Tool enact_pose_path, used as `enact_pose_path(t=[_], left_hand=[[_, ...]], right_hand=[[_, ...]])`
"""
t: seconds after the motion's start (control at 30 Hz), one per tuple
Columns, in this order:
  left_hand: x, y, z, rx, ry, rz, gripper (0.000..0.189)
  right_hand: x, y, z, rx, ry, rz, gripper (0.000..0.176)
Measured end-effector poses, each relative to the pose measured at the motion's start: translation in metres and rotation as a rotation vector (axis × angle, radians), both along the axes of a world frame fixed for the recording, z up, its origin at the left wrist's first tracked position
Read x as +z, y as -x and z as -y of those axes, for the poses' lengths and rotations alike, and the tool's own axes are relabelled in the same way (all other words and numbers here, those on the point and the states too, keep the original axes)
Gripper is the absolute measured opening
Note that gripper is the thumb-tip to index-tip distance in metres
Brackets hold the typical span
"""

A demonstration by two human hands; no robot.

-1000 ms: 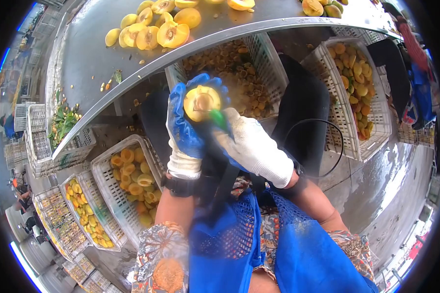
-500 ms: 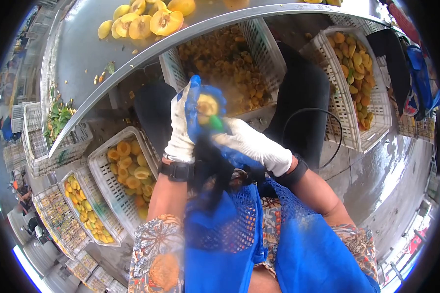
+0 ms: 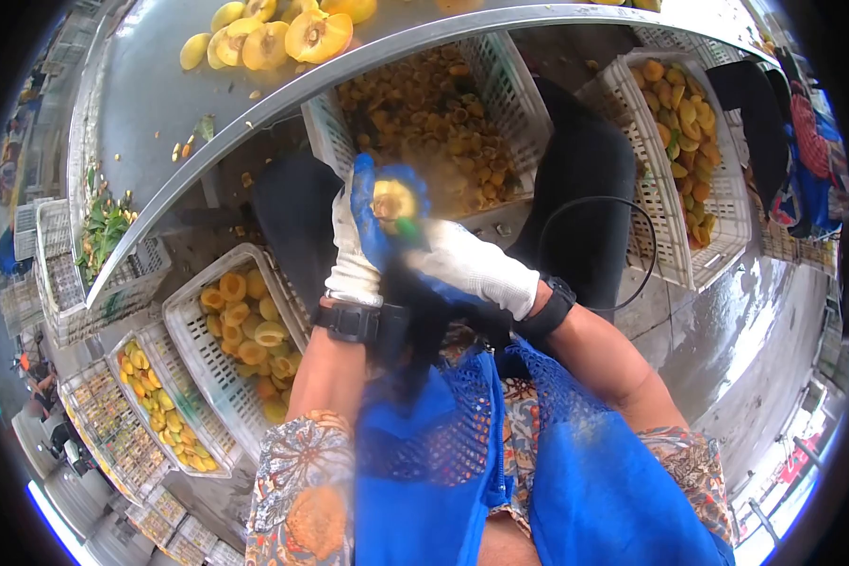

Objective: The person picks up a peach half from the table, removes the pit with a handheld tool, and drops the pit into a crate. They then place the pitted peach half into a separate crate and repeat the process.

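Observation:
My left hand, in a white glove with a blue-coated palm, is closed round a halved yellow peach with its cut face up. The hollow at its centre looks brownish. Close against the fruit, my right hand, gloved the same way, grips a small green-ended tool; motion blur and a dark smear hide its shape. Both hands are over my lap, just short of the crate of fruit scraps. Several peach halves lie on the metal table above.
The table's curved metal rim runs in front of me. A crate of peach halves stands at left, beside a crate of smaller yellow pieces. Another fruit crate and a black cable are at right. A person sits beyond.
Both hands have shifted slightly down in the view, still together at the peach half. My right forearm has come a little lower and left. The view has turned slightly.

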State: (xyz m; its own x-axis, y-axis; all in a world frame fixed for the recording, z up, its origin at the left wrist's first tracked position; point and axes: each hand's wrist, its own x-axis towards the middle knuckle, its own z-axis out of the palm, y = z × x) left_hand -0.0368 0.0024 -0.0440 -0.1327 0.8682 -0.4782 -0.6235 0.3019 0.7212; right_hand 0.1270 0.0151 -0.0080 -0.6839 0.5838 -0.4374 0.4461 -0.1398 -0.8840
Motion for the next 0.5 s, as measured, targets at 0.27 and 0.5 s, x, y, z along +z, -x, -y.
enact_pose_path(t=[0.27,0.5], left_hand=[[-0.007,0.001,-0.006,-0.074,0.033,0.109,0.055],[0.007,-0.002,-0.004,-0.011,-0.051,0.350,0.056]], right_hand=[[0.010,-0.015,0.003,-0.068,0.488,-0.415,0.019],[0.033,-0.012,0.010,-0.135,0.683,-0.352,0.020]])
